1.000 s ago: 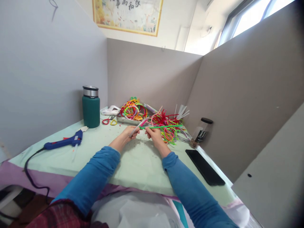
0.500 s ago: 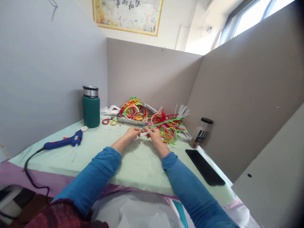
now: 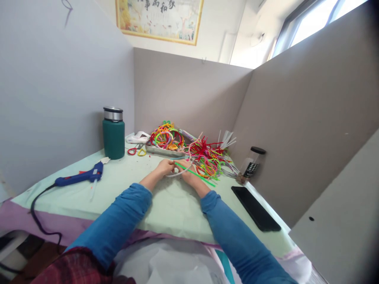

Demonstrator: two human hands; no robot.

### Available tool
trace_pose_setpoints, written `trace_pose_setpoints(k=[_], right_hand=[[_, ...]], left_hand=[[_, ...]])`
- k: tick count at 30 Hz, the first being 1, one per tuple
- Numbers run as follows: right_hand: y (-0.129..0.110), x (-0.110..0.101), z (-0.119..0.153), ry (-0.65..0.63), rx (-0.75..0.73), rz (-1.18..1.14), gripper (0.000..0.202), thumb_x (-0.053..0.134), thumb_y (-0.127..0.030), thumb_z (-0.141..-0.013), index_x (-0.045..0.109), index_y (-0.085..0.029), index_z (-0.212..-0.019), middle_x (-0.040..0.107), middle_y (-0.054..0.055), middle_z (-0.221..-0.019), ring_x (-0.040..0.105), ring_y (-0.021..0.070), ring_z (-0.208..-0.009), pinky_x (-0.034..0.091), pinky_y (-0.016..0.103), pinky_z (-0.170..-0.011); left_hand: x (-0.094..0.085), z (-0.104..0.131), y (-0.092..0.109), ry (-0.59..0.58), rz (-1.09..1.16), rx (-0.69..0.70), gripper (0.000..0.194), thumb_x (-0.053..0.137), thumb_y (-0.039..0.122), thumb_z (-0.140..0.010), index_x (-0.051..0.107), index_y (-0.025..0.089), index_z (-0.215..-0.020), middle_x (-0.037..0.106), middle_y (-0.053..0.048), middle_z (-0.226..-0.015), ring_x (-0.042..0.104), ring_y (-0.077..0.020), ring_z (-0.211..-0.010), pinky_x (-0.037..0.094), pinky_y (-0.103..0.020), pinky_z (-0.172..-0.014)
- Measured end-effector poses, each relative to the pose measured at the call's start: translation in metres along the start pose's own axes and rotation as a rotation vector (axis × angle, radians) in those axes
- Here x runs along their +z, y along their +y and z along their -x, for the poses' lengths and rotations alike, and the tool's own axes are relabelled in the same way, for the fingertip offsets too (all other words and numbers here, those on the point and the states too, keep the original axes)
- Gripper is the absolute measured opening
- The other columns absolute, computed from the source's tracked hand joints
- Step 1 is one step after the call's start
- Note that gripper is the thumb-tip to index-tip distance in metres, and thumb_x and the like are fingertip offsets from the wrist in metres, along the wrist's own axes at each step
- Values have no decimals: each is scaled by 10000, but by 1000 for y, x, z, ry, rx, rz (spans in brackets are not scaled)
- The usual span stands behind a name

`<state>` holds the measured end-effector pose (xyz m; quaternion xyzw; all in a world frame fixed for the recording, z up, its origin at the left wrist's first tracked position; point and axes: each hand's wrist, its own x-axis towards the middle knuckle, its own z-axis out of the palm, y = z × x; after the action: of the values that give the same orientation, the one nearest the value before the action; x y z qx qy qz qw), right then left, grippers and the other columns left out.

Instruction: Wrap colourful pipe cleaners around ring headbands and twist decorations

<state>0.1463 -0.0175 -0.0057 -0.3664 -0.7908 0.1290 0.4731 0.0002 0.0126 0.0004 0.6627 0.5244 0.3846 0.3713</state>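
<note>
Close together over the middle of the table, my left hand (image 3: 164, 168) and my right hand (image 3: 187, 170) both have their fingers closed. Between their fingertips is one end of a green pipe cleaner (image 3: 199, 176), whose free length slants down to the right across my right hand. A curved whitish strip (image 3: 180, 173) also runs from the fingers and bows toward me. Exactly how the fingertips grip the two pieces is too small to make out. Just behind the hands lies a tangled pile of colourful pipe cleaners (image 3: 209, 159).
A metal tray (image 3: 160, 151) holds colourful rings at the back. A green flask (image 3: 113, 138) and a blue glue gun (image 3: 81, 176) with a cord are on the left. On the right are a black phone (image 3: 255, 208) and a clear jar (image 3: 250, 163). Grey partitions (image 3: 189, 86) enclose the table.
The green pipe cleaner's free length has swung from pointing up and right to slanting down and right over my right hand. My right hand has turned with its fingers toward the left.
</note>
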Motion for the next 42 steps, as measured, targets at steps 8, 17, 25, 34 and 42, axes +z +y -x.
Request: trace_pose_setpoints(k=[8,17,25,34,42], right_hand=[[4,4,3,36,7,101,319,490,-195,-862,678,-257,-1112,682,48,-901,593,184,-804,450,302,-779],[3,-2,1,99,42,140,282,511,-140,-807,726,-239,-960,710,41,-908,614,190,-813,449,308,-787],[-3,1,1,139,41,38,232,540,-188,-809,749,-239,-894,711,42,-814,617,200,-766,458,317,-754],[0,1,0,156,-24,51,280,506,-177,-822,743,-242,-955,704,59,-906,613,212,-861,459,332,-800],[0,4,1,124,-108,90,292,484,-183,-866,736,-254,-996,669,66,-926,600,186,-867,465,309,-811]], left_hand=[[-5,8,14,-36,306,-138,141,633,230,-757,655,114,-680,469,24,-451,300,-56,-342,180,-222,-379],[-6,4,11,-116,403,-113,274,690,323,-746,566,130,-595,437,44,-442,210,-19,-313,97,-218,-372],[-5,3,8,-114,339,-77,193,669,313,-740,642,123,-722,510,32,-525,226,-27,-324,138,-215,-375],[-7,-8,-1,69,-167,280,223,526,208,-749,744,170,-723,620,-15,-569,505,-129,-555,338,-226,-550],[2,-7,-6,-40,-67,146,173,554,160,-715,713,145,-649,596,-5,-536,418,-92,-425,296,-225,-450]])
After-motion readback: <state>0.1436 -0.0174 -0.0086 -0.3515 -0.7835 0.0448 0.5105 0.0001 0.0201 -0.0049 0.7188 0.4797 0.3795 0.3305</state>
